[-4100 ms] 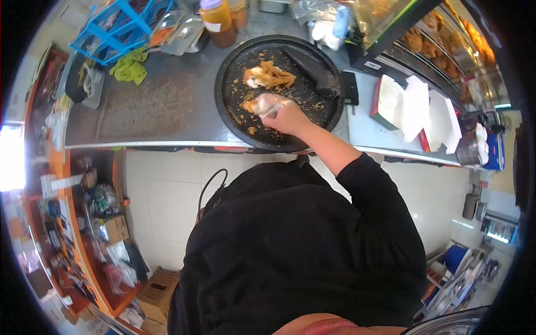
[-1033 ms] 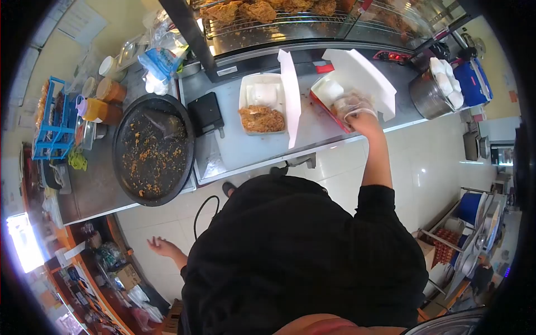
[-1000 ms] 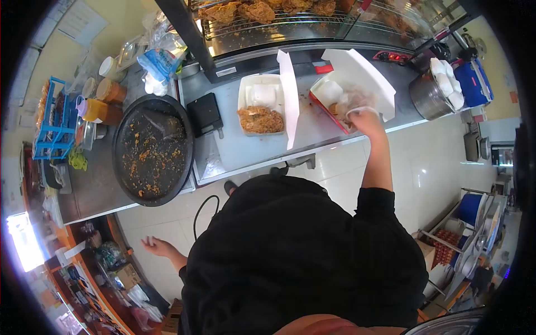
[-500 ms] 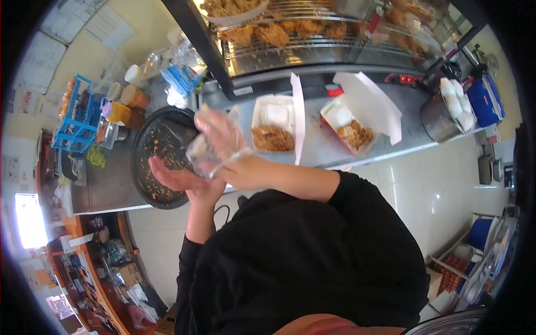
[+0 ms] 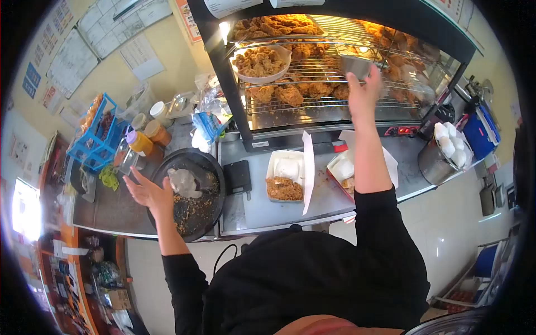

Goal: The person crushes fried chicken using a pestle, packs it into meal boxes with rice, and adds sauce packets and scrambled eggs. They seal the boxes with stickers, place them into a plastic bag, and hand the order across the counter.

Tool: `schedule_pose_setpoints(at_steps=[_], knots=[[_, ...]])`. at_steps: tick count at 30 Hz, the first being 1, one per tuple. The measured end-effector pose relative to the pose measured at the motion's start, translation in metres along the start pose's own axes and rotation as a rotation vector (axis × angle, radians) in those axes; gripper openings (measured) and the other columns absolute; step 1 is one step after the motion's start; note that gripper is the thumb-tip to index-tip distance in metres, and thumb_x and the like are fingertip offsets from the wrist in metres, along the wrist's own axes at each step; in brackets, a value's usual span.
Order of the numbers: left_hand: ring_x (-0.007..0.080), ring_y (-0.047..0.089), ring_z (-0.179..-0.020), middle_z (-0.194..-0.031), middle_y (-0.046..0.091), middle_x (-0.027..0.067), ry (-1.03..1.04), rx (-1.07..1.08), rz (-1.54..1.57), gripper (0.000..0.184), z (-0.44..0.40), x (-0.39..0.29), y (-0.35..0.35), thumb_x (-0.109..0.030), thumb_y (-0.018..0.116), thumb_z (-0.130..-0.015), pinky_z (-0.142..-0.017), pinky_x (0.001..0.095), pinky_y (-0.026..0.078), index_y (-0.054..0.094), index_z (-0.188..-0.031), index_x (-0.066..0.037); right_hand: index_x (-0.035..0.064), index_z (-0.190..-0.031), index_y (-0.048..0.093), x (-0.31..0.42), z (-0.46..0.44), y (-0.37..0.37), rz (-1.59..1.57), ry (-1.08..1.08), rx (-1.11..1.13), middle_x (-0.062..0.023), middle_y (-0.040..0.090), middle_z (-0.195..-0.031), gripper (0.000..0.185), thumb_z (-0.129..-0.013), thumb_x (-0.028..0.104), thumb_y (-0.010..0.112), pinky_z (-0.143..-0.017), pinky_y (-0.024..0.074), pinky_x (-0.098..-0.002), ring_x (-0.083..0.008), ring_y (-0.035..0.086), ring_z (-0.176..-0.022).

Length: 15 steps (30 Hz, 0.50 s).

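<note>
On the table [image 5: 109, 206], two boxes stood near each other, the left box [image 5: 301, 167] and the right box [image 5: 336, 180]. Each had one white lump [image 5: 287, 167], maybe rice, and some fried chicken [image 5: 283, 188], so the filling looked mostly done to me. Both lids [image 5: 308, 176] were up, not yet closed. The right arm [image 5: 371, 162] hid part of the right box. The left hand [image 5: 148, 192] was beside one round black tray [image 5: 209, 215], its fingers spread, holding nothing. One crumpled clear thing [image 5: 184, 183], maybe a glove, lay on the tray. The right hand [image 5: 364, 92] was up at one glass case [image 5: 233, 111], by a grey flat thing [image 5: 354, 66]; I could not tell if its fingers gripped it. One bowl [image 5: 268, 80] sat inside, among too many chicken pieces to count.
</note>
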<state>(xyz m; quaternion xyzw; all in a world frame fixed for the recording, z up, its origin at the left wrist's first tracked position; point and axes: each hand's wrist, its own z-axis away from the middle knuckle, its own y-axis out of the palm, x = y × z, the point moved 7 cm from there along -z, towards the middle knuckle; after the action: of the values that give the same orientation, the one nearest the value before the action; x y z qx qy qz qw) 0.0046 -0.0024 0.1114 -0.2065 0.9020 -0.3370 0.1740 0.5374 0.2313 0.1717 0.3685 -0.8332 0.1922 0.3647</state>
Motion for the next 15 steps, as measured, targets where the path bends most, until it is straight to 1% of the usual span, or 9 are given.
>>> schedule_pose_setpoints(at_steps=[2, 4, 6, 9, 10, 13, 15], knots=[[0.0430, 0.019, -0.137, -0.150, 0.013, 0.0260, 0.036, 0.075, 0.203, 0.097, 0.020, -0.023, 0.006, -0.024, 0.077, -0.072, -0.110, 0.0527, 0.020, 0.019, -0.148, -0.010, 0.0002, -0.135, 0.036, -0.061, -0.019, -0.015, 0.284, 0.190, -0.077, -0.0255, 0.038, -0.130, 0.078, -0.072, 0.027, 0.075, -0.101, 0.0338, -0.0448, -0.0327, 0.038, -0.124], [0.0423, 0.020, -0.137, -0.150, 0.015, 0.0257, 0.090, 0.131, 0.368, 0.090, 0.037, -0.047, 0.006, -0.021, 0.075, -0.073, -0.110, 0.0518, 0.020, 0.024, -0.146, -0.009, 0.0016, -0.134, 0.036, -0.121, -0.031, -0.012, 0.256, 0.278, 0.007, -0.0213, 0.041, -0.129, 0.079, -0.071, 0.029, 0.075, -0.100, 0.0336, -0.0467, -0.0334, 0.039, -0.122], [0.0419, 0.021, -0.137, -0.149, 0.017, 0.0253, 0.165, 0.156, 0.505, 0.083, 0.043, -0.066, 0.005, -0.017, 0.073, -0.075, -0.110, 0.0510, 0.019, 0.029, -0.144, -0.007, 0.0064, -0.132, 0.039, -0.123, -0.029, -0.006, 0.077, 0.380, 0.101, -0.0118, 0.046, -0.125, 0.076, -0.070, 0.033, 0.074, -0.098, 0.0334, -0.0512, -0.0334, 0.041, -0.120], [0.0421, 0.022, -0.136, -0.148, 0.019, 0.0247, 0.227, 0.095, 0.584, 0.078, 0.021, -0.091, -0.011, -0.013, 0.071, -0.076, -0.110, 0.0501, 0.021, 0.030, -0.142, -0.006, 0.0106, -0.129, 0.043, -0.122, -0.014, 0.035, 0.147, 0.386, 0.418, -0.0069, 0.048, -0.125, 0.072, -0.069, 0.036, 0.074, -0.096, 0.0347, -0.0530, -0.0311, 0.042, -0.121], [0.0408, 0.027, -0.134, -0.145, 0.026, 0.0239, 0.227, 0.039, 0.674, 0.072, 0.008, -0.099, -0.022, -0.010, 0.069, -0.078, -0.109, 0.0471, 0.025, 0.033, -0.140, -0.005, 0.0120, -0.126, 0.047, -0.090, -0.014, 0.020, 0.344, 0.363, 0.213, -0.0108, 0.048, -0.125, 0.067, -0.070, 0.036, 0.072, -0.095, 0.0340, -0.0549, -0.0290, 0.043, -0.121], [0.0372, 0.038, -0.129, -0.137, 0.040, 0.0219, 0.319, -0.006, 0.761, 0.068, -0.038, -0.123, -0.051, -0.009, 0.068, -0.080, -0.106, 0.0437, 0.031, 0.035, -0.139, -0.004, 0.0103, -0.123, 0.049, -0.056, -0.017, -0.015, 0.511, 0.405, -0.274, -0.0145, 0.047, -0.125, 0.060, -0.071, 0.031, 0.071, -0.096, 0.0337, -0.0550, -0.0298, 0.043, -0.121], [0.0345, 0.046, -0.122, -0.131, 0.048, 0.0198, 0.324, 0.003, 0.889, 0.064, -0.065, -0.137, -0.062, -0.009, 0.066, -0.082, -0.104, 0.0420, 0.035, 0.036, -0.138, -0.004, 0.0094, -0.122, 0.048, -0.103, -0.025, -0.011, 0.337, 0.431, -0.155, -0.0163, 0.047, -0.124, 0.059, -0.070, 0.028, 0.070, -0.097, 0.0344, -0.0527, -0.0316, 0.043, -0.119]])
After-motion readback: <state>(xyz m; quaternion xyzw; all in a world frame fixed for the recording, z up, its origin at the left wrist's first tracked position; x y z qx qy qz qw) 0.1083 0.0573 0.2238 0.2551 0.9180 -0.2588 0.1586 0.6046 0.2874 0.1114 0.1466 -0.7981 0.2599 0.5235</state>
